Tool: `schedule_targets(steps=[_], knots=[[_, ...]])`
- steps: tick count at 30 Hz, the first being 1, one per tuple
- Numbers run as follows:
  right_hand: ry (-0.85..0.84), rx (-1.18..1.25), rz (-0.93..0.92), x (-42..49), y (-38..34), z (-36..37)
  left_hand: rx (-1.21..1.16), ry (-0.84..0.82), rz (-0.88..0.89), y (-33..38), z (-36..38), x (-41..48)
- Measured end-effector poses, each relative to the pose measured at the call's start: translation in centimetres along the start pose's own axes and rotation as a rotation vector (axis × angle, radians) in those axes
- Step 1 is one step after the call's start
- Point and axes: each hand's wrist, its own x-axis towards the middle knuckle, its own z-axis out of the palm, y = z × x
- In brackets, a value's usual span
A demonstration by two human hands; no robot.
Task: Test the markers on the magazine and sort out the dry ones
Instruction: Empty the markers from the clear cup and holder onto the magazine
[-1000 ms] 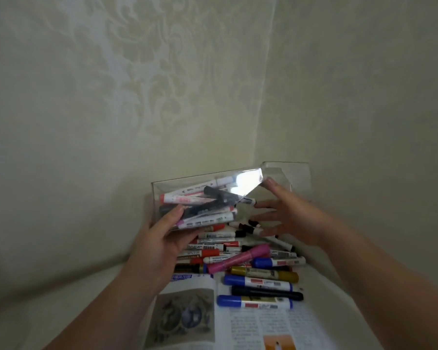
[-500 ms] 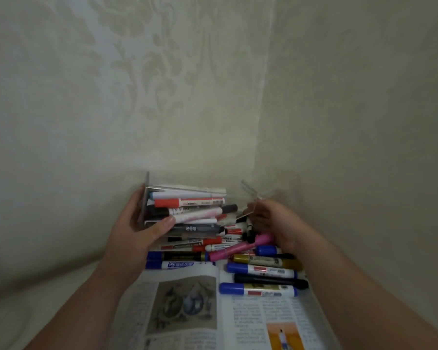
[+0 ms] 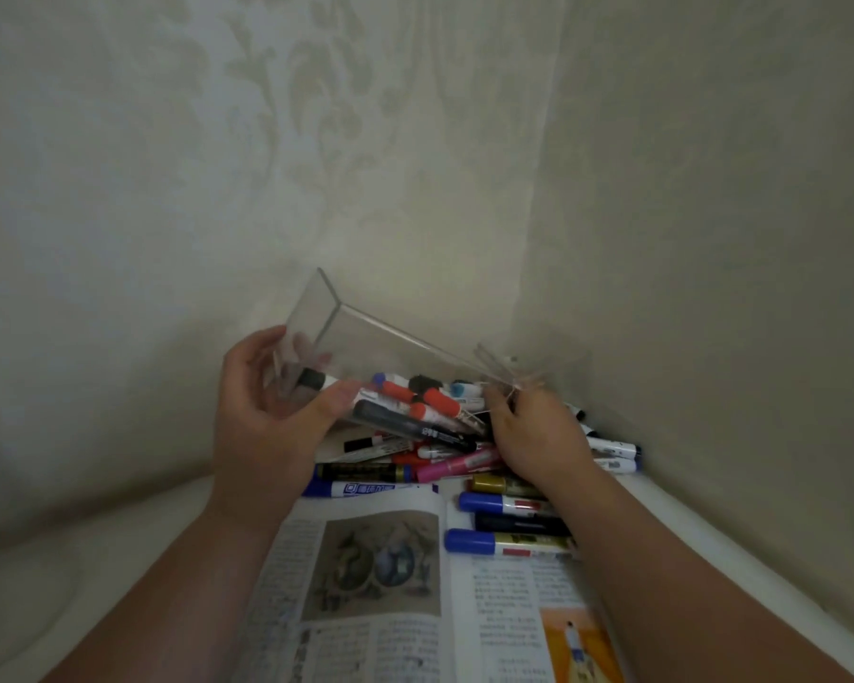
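Observation:
A clear plastic box [image 3: 366, 332] is tilted with its left end raised, and markers slide out of its low right end. My left hand [image 3: 267, 416] grips the raised left end, thumb on the front wall. My right hand [image 3: 533, 436] holds the low right end, fingers curled at its edge. A pile of markers [image 3: 415, 436] in red, black, pink, blue and gold lies under the box. It spreads onto the top of the open magazine [image 3: 395, 584]. Three blue-capped markers [image 3: 494, 505] lie on the right page, partly hidden by my right forearm.
The white table [image 3: 70, 559] stands in a corner between two pale patterned walls [image 3: 218, 189]. The right wall runs close along the table's right edge. A second clear box [image 3: 538, 367] stands in the corner behind my right hand.
The box has tipped further, its left end now higher, and most markers have slid out onto the pile. Both hands stayed on the box ends.

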Motion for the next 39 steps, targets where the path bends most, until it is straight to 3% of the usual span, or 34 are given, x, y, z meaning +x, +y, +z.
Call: schedule_targets(steps=[6,12,18,21,24,26,28,32,39], knots=[[0.005,-0.025,-0.23,-0.6,-0.1,-0.8,-0.071,0.041,0.143,2.3,1.0,0.6],[-0.008,-0.102,-0.209,-0.8,0.1,-0.7,-0.136,0.068,0.242,2.8,1.2,0.8],[0.143,-0.244,-0.135,-0.8,-0.6,-0.7,-0.133,0.151,0.289,3.2,0.9,1.3],[0.148,-0.19,-0.226,-1.5,-1.0,-1.1,-0.118,0.105,0.33,3.3,1.3,1.0],[0.01,-0.045,-0.519,-2.2,-1.2,-1.7,-0.133,0.049,0.309,2.6,1.6,0.6],[-0.166,-0.05,-0.578,-2.5,-1.2,-1.7,-0.144,0.071,0.303,2.5,1.7,0.8],[-0.218,-0.131,-0.557,-2.5,-1.3,-1.4,-0.156,0.093,0.302,2.7,1.7,1.2],[-0.079,-0.353,-0.471,-1.8,-1.7,-0.3,-0.122,0.034,0.405,3.0,1.5,1.2],[0.136,-0.336,-0.19,-1.3,-0.8,-0.8,-0.165,0.105,0.454,2.8,1.1,1.3]])
